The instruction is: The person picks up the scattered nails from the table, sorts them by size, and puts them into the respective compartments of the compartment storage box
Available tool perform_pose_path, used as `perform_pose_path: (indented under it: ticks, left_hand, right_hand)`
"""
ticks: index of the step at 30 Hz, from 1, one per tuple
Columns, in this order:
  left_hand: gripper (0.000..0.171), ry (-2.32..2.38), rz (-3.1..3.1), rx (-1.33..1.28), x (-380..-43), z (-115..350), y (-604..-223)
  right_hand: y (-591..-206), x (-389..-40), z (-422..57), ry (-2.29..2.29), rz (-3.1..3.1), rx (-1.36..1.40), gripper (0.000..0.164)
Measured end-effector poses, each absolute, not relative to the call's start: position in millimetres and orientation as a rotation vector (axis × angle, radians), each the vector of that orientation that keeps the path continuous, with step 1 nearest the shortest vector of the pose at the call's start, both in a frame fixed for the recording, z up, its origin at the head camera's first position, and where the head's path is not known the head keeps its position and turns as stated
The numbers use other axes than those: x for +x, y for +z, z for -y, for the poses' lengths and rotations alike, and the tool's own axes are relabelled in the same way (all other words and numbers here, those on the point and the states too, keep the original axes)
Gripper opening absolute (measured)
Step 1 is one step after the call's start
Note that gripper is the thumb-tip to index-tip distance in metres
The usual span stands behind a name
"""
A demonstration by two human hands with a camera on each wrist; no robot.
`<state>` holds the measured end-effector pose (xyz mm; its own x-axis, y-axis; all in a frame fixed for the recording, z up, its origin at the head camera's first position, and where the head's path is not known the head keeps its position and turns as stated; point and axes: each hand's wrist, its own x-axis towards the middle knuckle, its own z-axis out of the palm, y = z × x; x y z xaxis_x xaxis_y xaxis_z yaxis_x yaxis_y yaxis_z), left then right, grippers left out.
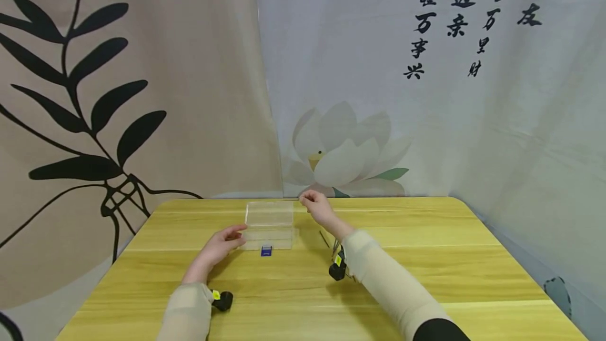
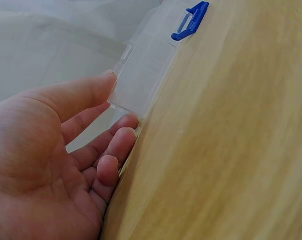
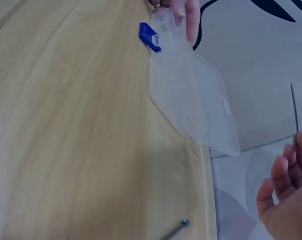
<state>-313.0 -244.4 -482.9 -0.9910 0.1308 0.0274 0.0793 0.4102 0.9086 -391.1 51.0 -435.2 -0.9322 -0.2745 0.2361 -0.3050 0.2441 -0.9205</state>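
A soft cloth backdrop [image 1: 213,78], printed with dark leaves, a pale lotus and brushed characters, hangs behind a smooth wooden table [image 1: 426,278] with yellowish, streaked grain. Cream sleeves [image 1: 393,280] cover the person's forearms. A clear plastic box [image 1: 279,244], rectangular and thin-walled, sits near the table's far edge, its flat lid [image 1: 270,213] raised at the back. The left hand [image 1: 222,243] holds the box's left end between thumb and loosely bent fingers. The right hand [image 1: 319,207] is lifted beyond the box's right side, thumb and fingertips pinching a slim dark rod [image 3: 294,107]. A glossy blue latch [image 1: 266,251] is on the box's front. Slender metal pieces [image 1: 324,239] lie on the table below the right wrist.

Only the right wrist view makes out the pinched rod and a metal piece's rounded head; the left wrist view best shows the thumb against the box's rim.
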Motion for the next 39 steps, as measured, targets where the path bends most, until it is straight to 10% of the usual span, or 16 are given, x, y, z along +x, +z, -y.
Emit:
perform_pose_path:
  ticks: [39]
  left_hand:
    - [0.043,1.686,-2.601,0.177,-314.4,245.9,-484.5]
  right_hand:
    - [-473.1,-381.2,-11.1,1.428,2.779,0.601,0.012]
